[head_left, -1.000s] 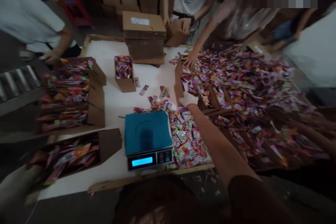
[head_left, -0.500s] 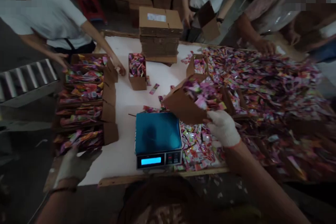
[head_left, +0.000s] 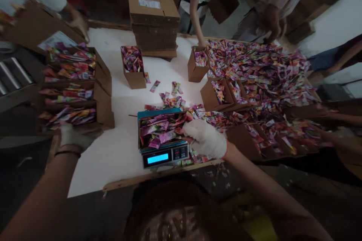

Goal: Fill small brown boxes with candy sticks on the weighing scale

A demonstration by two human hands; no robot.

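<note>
A cardboard box of small shiny packets (head_left: 161,130) lies on the blue-topped digital scale (head_left: 164,157), whose display is lit. My right hand (head_left: 207,139), in a white glove, is closed on the right end of that box. Its fingertips are partly hidden among the packets. My left hand (head_left: 75,137), also gloved, rests against the near side of the closest filled box (head_left: 104,115) in the row at left. Its thumb is stretched out to the right, and some fingers are hidden by the box.
Loose packets (head_left: 260,64) are heaped over the table's right side, with filled boxes (head_left: 215,96) among them. Another filled box (head_left: 135,79) stands near stacked flat cartons (head_left: 154,19). A co-worker's hand (head_left: 77,22) is at a carton on the far left; other people stand across the table.
My right hand has brought the box left and down onto the scale. My left hand stays by the row of boxes. The co-worker at left now has a box raised.
</note>
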